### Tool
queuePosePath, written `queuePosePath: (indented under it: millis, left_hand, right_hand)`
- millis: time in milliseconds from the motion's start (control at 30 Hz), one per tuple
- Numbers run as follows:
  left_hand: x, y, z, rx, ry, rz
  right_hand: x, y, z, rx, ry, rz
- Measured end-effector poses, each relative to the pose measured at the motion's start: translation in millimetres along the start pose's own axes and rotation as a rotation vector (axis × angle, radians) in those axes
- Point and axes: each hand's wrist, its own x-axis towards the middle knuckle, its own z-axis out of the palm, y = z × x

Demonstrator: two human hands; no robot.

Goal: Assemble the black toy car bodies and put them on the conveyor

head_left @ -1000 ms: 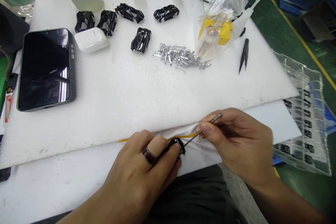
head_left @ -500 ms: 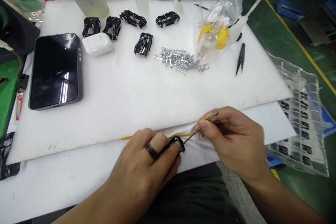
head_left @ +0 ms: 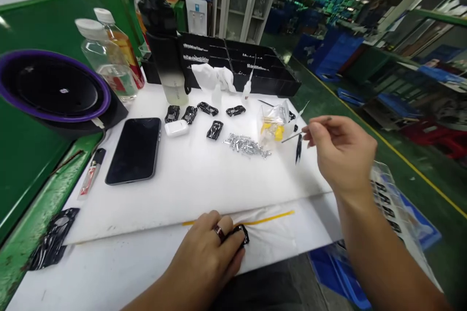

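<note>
The left hand (head_left: 209, 255) pinches a small glossy black plastic car shell (head_left: 242, 233) at the white desk's (head_left: 109, 267) near edge, while the raised right hand (head_left: 341, 153) grips a thin metal pick (head_left: 292, 137) above the black tweezers (head_left: 298, 148)

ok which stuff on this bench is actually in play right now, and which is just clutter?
In play:
- left hand pinning a small black part
- right hand holding a thin metal pick
- silver pins pile
- five black shells

Lying about:
- phone
- earbud case
- bottles
- black tweezers
</note>
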Motion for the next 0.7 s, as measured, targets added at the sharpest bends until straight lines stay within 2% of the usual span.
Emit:
queuePosePath:
  millis: [67, 133, 233, 333, 500, 600, 700]
  left_hand:
    - [-0.4, 0.8, -0.2, -0.004, 0.010, -0.006]
    - [-0.9, 1.3, 0.2, -0.007, 0.008, -0.011]
    - [-2.0, 1.3, 1.5, -0.005, -0.001, -0.020]
    - [-3.5, 0.9, 2.1, -0.020, -0.008, -0.026]
    - [-4.9, 0.4, -0.8, 0.011, -0.067, -0.046]
    - [-4.3, -0.9, -2.3, 0.054, -0.125, -0.036]
    - [-3.1, -4.0, -1.8, 0.125, -0.168, 0.029]
  right_hand:
    - [21.1, 7.2, 6.9, 0.044, -0.048, -0.003]
    - [34.4, 12.5, 14.8, 0.062, -0.035, -0.029]
    - [41.7, 19.6, 26.9, 0.032, 0.026, -0.097]
    - [39.7, 25.5, 34.3, -0.049, -0.009, -0.126]
    - [38.1, 29.3, 26.2, -0.169, -0.093, -0.045]
    - [43.0, 31.2, 18.7, -0.175, -0.151, 0.004]
    - [40.2, 26.9, 23.8, -0.110, -0.249, -0.013]
